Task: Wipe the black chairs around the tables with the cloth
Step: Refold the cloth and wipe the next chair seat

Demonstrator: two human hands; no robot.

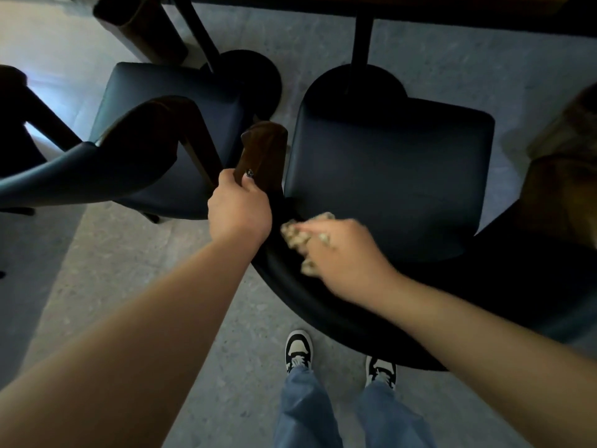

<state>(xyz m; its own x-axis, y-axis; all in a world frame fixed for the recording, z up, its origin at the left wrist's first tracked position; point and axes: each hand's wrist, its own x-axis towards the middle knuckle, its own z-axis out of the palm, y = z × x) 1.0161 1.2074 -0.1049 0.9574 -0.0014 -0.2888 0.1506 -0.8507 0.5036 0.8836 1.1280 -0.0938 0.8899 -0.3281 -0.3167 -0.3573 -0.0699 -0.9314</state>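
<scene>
The floor (113, 270) is pale, speckled and fills the lower half of the view. At the top edge runs the dark underside of the bench (452, 8), carried on a black post that ends in a round black base plate (358, 85).

Two black chairs stand side by side under the bench edge. The right chair (387, 176) has a broad padded seat and a curved black backrest that sweeps round its near side. The left chair (168, 124) has the same padded seat, with a curved backrest at the far left and a brown wooden armrest above the seat.

A brown wooden armrest (263, 150) of the right chair rises between the two seats. The left hand (239, 211) grasps this armrest at its near end, fingers curled over the wood.

The right hand (342, 250) lies on the inner left part of the right chair's backrest, where it meets the seat. Its grip is clenched round the cloth (297, 232), a pale, patterned, bunched fabric pressed against the black upholstery. The hand and cloth appear blurred.

Below, two black-and-white shoes (298, 350) and blue trouser legs stand on the floor behind the right chair.
</scene>
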